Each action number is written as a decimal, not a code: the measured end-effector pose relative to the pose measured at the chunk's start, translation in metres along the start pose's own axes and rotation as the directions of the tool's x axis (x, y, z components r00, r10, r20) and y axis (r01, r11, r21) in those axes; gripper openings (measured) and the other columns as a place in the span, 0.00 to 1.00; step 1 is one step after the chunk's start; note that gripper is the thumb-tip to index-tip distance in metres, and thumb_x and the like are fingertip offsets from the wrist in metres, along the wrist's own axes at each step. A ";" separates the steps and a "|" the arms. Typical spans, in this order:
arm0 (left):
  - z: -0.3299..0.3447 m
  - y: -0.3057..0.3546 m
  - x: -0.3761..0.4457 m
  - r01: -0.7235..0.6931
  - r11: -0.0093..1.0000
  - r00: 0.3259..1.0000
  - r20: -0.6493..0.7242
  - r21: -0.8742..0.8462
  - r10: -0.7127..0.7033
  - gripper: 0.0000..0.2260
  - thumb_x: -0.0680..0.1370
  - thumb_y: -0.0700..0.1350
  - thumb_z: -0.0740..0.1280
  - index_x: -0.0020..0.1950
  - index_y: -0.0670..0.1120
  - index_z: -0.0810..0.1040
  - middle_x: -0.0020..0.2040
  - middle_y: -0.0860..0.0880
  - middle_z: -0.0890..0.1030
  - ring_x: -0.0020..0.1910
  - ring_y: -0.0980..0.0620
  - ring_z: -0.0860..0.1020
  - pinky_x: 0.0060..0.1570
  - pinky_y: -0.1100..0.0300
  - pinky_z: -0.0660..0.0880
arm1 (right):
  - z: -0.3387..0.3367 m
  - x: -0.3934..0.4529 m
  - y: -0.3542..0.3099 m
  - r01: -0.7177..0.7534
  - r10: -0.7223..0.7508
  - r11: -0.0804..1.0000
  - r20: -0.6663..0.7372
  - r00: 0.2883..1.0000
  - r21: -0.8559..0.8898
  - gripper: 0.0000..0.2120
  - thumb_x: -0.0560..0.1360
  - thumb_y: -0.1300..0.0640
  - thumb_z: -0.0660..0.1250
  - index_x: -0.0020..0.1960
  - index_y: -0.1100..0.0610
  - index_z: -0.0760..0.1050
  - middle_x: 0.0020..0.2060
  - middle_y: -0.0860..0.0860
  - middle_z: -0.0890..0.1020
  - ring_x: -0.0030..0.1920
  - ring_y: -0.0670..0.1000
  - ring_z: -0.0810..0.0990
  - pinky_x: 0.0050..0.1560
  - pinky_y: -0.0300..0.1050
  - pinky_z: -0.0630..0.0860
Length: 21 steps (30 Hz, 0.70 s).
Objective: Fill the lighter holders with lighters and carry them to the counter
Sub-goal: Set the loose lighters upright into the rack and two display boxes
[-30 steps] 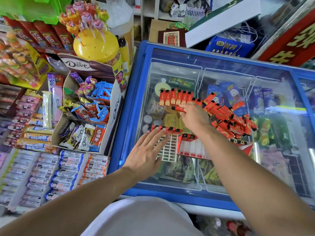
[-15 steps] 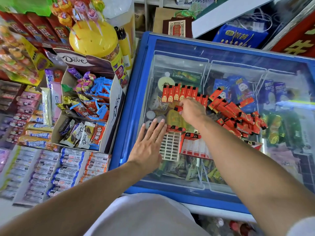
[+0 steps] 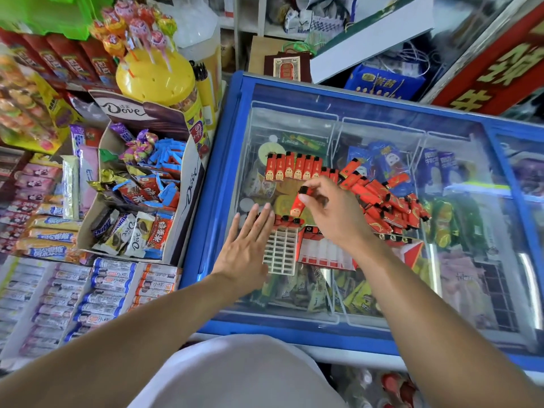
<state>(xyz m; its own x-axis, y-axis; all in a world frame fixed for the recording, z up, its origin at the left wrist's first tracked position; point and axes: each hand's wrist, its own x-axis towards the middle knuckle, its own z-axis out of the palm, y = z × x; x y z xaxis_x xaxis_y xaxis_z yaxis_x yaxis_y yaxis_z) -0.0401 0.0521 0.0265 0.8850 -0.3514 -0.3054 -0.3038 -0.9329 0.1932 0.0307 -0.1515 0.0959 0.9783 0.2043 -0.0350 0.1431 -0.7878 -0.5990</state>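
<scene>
We've got one red lighter (image 3: 298,203) pinched in our right hand (image 3: 332,213), long axis roughly upright, hanging just above the white holder (image 3: 279,250). Our left hand (image 3: 250,245) lies flat, fingers straight, steadying the holder's side; which slot is next looks unclear.

I see red lighters (image 3: 379,198) with black caps and gold figures at my one o'clock, a white grid holder (image 3: 279,251) at twelve, a blue-framed freezer (image 3: 229,160), a yellow lollipop tub (image 3: 156,81) at ten.
</scene>
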 end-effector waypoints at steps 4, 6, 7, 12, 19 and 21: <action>0.014 -0.006 -0.017 -0.083 0.993 0.986 -0.155 -0.089 0.068 0.40 0.76 0.49 0.63 0.83 0.45 0.46 0.84 0.46 0.45 0.82 0.47 0.41 0.80 0.45 0.46 | 0.007 -0.017 0.001 0.042 -0.033 0.995 0.099 0.995 -0.091 0.13 0.79 0.43 0.67 0.59 0.47 0.80 0.55 0.44 0.82 0.55 0.45 0.79 0.60 0.51 0.76; 0.022 -0.009 -0.028 -0.144 0.982 0.973 -0.197 -0.119 0.119 0.31 0.76 0.50 0.58 0.79 0.45 0.62 0.80 0.44 0.63 0.79 0.43 0.59 0.78 0.47 0.56 | 0.015 -0.023 0.003 0.028 -0.012 0.991 0.120 0.993 -0.130 0.12 0.78 0.43 0.68 0.59 0.45 0.80 0.57 0.44 0.82 0.59 0.47 0.79 0.62 0.50 0.75; 0.027 -0.011 -0.032 -0.171 0.979 0.973 -0.178 -0.108 0.150 0.28 0.76 0.50 0.56 0.77 0.46 0.66 0.77 0.45 0.67 0.77 0.43 0.63 0.77 0.48 0.58 | 0.020 -0.025 0.004 0.024 -0.005 0.985 0.112 0.994 -0.170 0.12 0.78 0.43 0.68 0.59 0.44 0.79 0.57 0.44 0.83 0.57 0.47 0.79 0.60 0.49 0.77; 0.049 -0.020 -0.043 -0.093 0.996 0.982 0.164 -0.009 0.093 0.37 0.82 0.53 0.61 0.83 0.49 0.42 0.83 0.48 0.38 0.81 0.48 0.39 0.80 0.51 0.40 | 0.045 -0.029 0.004 0.042 -0.036 0.933 0.022 0.999 -0.358 0.07 0.78 0.46 0.69 0.56 0.44 0.78 0.48 0.43 0.85 0.45 0.45 0.83 0.45 0.45 0.82; 0.045 -0.019 -0.037 -0.072 0.997 0.949 0.308 -0.015 0.073 0.41 0.81 0.56 0.64 0.83 0.50 0.39 0.81 0.50 0.33 0.80 0.49 0.35 0.80 0.48 0.43 | 0.056 -0.034 -0.003 0.024 -0.039 0.931 -0.036 0.999 -0.363 0.08 0.77 0.50 0.72 0.56 0.48 0.82 0.52 0.45 0.85 0.48 0.47 0.84 0.46 0.47 0.82; 0.044 -0.019 -0.036 -0.067 0.997 0.946 0.316 -0.024 0.071 0.41 0.80 0.56 0.65 0.83 0.50 0.40 0.81 0.50 0.33 0.80 0.50 0.34 0.80 0.47 0.45 | 0.057 -0.035 -0.002 0.030 -0.048 0.928 -0.041 0.998 -0.372 0.10 0.77 0.49 0.71 0.57 0.48 0.82 0.52 0.44 0.85 0.49 0.46 0.83 0.47 0.46 0.82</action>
<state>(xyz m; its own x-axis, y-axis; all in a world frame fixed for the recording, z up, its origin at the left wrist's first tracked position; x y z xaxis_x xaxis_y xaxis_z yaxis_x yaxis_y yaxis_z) -0.0817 0.0788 -0.0072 0.7044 -0.4239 -0.5694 -0.3540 -0.9050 0.2358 -0.0121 -0.1238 0.0531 0.9755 0.2184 0.0266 0.2178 -0.9410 -0.2590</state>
